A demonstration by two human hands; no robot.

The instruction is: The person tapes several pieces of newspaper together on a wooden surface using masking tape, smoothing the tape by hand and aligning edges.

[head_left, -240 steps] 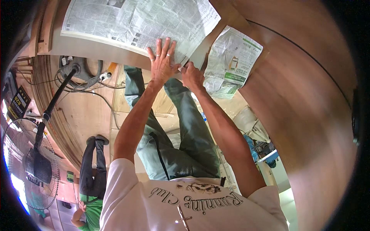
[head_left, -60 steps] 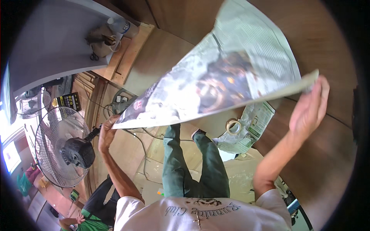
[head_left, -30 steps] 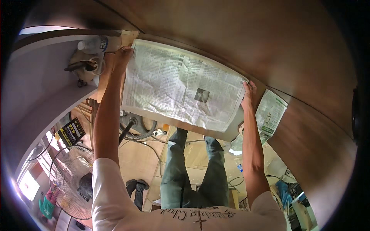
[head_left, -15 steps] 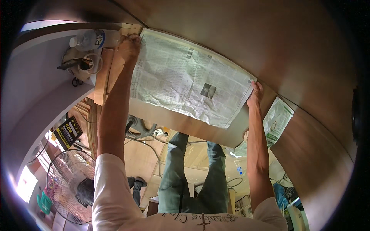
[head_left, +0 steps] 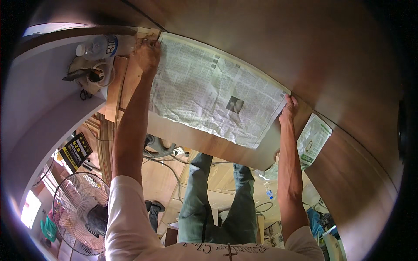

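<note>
Newspaper (head_left: 196, 87) lies spread over the wooden board (head_left: 183, 130), and it looks light, limp and easy to crease or tear, so its upper corners seem the best places to hold. Both arms reach forward, wide apart: the right hand (head_left: 289, 108) is nearly closed, pinching the edge near the upper right corner, while the left hand (head_left: 147, 54) curls at the upper left corner, though whether it grips paper I cannot tell.
</note>
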